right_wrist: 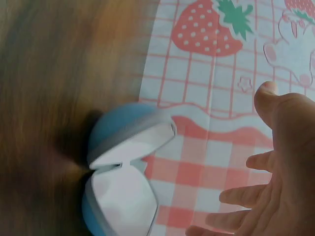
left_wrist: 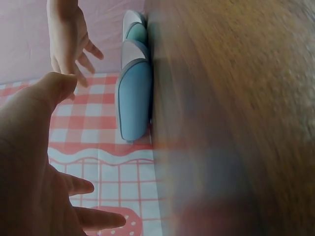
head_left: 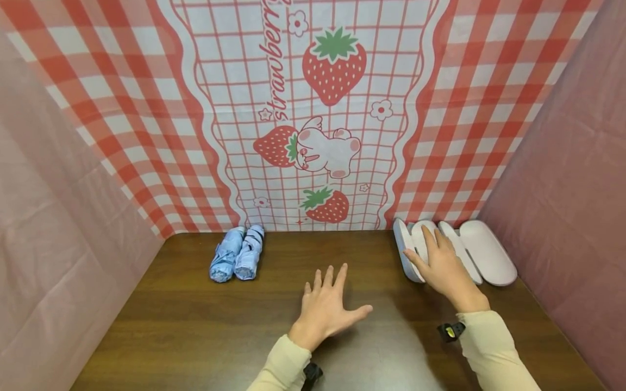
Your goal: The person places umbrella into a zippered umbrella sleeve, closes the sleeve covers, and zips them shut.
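My left hand (head_left: 323,309) is held over the middle of the table with its fingers spread and nothing in it. To the right, my right hand (head_left: 445,271) hovers above two opened glasses cases, fingers extended and apart from them in the wrist views. The nearer-to-centre blue glasses case (left_wrist: 135,98) stands open with a pale lining, partly hidden by the right hand in the head view. Beside it lies another opened case (head_left: 489,252), greenish outside in the left wrist view. Both are near the back right corner.
Two folded light-blue umbrellas, a left one (head_left: 227,255) and a right one (head_left: 250,254), lie side by side at the back left of the wooden table (head_left: 195,336). A strawberry-print cloth (head_left: 332,119) hangs behind; pink cloth (head_left: 562,179) hangs at the sides.
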`<act>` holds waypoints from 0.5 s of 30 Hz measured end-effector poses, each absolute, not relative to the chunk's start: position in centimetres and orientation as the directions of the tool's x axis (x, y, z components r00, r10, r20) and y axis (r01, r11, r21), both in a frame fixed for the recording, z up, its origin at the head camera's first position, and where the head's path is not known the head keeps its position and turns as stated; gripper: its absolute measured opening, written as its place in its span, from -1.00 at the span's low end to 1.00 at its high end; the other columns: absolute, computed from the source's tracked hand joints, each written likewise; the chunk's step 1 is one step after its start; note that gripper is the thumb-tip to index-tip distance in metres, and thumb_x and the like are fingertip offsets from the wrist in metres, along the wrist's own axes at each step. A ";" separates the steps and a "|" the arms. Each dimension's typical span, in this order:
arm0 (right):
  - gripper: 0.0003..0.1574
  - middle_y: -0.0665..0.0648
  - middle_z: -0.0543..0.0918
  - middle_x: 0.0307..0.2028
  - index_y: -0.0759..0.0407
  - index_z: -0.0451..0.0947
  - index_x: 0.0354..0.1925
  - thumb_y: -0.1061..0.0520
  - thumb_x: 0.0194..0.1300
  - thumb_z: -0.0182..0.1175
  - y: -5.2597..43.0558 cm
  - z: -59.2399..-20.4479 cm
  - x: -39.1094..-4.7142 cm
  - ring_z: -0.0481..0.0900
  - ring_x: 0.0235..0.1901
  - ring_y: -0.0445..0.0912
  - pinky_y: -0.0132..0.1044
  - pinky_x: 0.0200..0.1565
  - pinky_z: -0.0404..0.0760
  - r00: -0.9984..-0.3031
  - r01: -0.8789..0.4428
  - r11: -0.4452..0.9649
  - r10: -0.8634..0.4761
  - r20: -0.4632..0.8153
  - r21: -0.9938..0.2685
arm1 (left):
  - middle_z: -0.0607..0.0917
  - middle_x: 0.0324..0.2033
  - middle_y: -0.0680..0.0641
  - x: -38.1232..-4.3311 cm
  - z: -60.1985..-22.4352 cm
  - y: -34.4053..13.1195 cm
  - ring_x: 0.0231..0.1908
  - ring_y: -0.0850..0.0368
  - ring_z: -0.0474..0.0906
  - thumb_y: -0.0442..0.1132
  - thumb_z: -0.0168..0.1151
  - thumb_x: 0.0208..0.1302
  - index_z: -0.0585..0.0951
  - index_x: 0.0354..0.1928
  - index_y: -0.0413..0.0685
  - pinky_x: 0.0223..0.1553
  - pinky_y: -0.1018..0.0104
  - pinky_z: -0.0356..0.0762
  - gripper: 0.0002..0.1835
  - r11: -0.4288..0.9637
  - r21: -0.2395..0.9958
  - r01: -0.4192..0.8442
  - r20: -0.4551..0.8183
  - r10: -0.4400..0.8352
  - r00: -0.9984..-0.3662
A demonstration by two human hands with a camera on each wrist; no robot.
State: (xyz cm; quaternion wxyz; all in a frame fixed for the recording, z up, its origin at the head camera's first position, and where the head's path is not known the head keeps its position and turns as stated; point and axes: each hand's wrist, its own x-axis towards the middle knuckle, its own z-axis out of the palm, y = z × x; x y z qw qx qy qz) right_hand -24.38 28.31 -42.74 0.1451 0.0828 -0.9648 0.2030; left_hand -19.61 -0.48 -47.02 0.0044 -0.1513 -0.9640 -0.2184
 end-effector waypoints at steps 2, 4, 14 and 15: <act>0.04 0.75 0.13 0.40 0.47 0.05 0.53 -0.22 0.51 0.15 28.8 -42.8 -24.6 0.13 0.35 0.64 0.56 0.24 0.21 -0.937 -0.225 0.903 -0.098 0.334 -0.367 | 0.32 0.52 -0.23 -19.6 -47.0 -0.3 0.47 -0.39 0.26 0.66 0.07 0.10 0.05 0.65 0.28 0.35 -0.45 0.25 0.17 0.864 0.406 0.298 0.082 0.291 -0.953; 0.03 0.77 0.15 0.38 0.51 0.07 0.50 -0.15 0.48 0.22 29.4 -43.0 -24.9 0.16 0.32 0.66 0.55 0.24 0.21 -0.931 -0.238 0.899 -0.103 0.350 -0.368 | 0.39 0.48 -0.21 -19.6 -47.0 -0.1 0.42 -0.36 0.35 0.67 0.06 0.09 0.07 0.65 0.26 0.32 -0.43 0.30 0.17 0.869 0.389 0.305 0.088 0.295 -0.952; -0.06 0.84 0.22 0.28 0.70 0.13 0.39 0.09 0.40 0.31 31.3 -43.6 -25.3 0.25 0.27 0.65 0.47 0.27 0.29 -0.936 -0.244 0.905 -0.126 0.328 -0.347 | 0.55 0.36 -0.13 -19.4 -46.5 0.7 0.27 -0.24 0.54 0.64 0.08 0.11 0.10 0.64 0.24 0.19 -0.31 0.49 0.14 0.875 0.358 0.326 0.116 0.305 -0.945; -0.07 0.84 0.24 0.26 0.73 0.14 0.38 0.11 0.39 0.31 31.4 -43.6 -25.3 0.26 0.25 0.66 0.47 0.26 0.30 -0.935 -0.244 0.908 -0.128 0.329 -0.340 | 0.56 0.35 -0.12 -19.4 -46.5 0.7 0.25 -0.23 0.56 0.65 0.07 0.11 0.10 0.64 0.24 0.17 -0.28 0.51 0.14 0.877 0.351 0.329 0.117 0.308 -0.944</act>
